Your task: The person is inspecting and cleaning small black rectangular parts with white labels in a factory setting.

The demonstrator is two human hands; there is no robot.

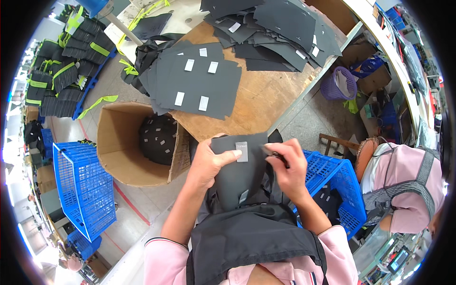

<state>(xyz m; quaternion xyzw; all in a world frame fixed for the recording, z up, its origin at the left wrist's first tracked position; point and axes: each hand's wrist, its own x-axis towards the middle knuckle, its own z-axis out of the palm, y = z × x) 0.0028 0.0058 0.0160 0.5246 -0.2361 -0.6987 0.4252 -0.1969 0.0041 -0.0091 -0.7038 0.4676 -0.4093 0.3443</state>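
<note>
My left hand (207, 163) grips a black sheet panel (240, 178) by its left edge, thumb pressed on a pale label (242, 152) fixed to it. The panel hangs over my lap, and a second small label shows near its lower end. At the panel's right edge my right hand (288, 164) is closed around a small dark tool (281, 157), mostly hidden by the fingers; I cannot tell its exact kind. Beyond my hands, a fanned stack of black panels with white labels (199, 78) lies on the wooden tabletop (259, 97).
More loose black panels (280, 28) cover the table's far right. A cardboard box (118, 156) holding labelled black pieces stands left, beside a blue crate (88, 190). Another blue crate (349, 180) is at my right, near a person in pink (413, 175). A purple basket (338, 83) stands beyond.
</note>
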